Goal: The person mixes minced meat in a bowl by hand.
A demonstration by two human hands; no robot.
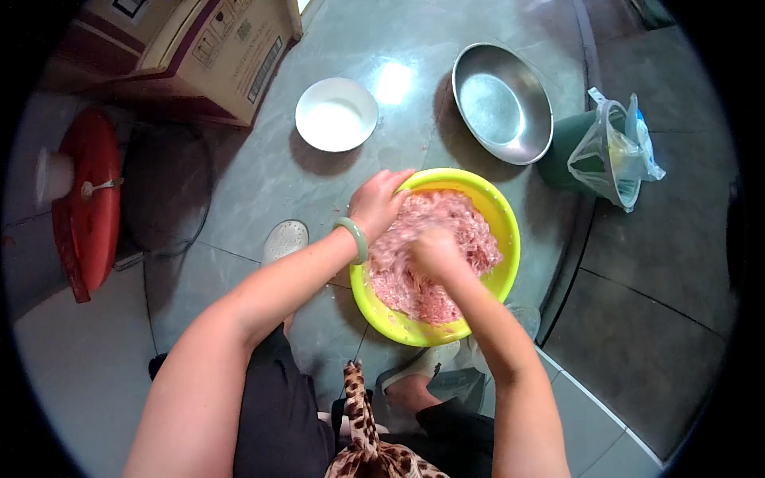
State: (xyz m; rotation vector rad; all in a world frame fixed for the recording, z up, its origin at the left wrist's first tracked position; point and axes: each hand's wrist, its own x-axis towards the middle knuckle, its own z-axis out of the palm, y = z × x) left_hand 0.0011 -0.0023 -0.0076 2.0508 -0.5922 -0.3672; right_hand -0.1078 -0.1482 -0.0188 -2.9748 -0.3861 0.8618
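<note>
A yellow-green basin (514,231) on the floor holds a mass of pink minced meat (478,239). My left hand (378,203), with a pale green bangle at the wrist, grips the basin's upper left rim, its fingers wrapped over the edge. In the middle of the basin, my right hand (437,253) is pressed into the meat. Its fingers are hidden and smeared by motion.
Beyond the basin are a white bowl (336,115) and a steel bowl (502,103). A lined green bin (570,151) stands right. At left are a cardboard box (231,60) and a red stool (96,199). My shoes flank the basin's near side.
</note>
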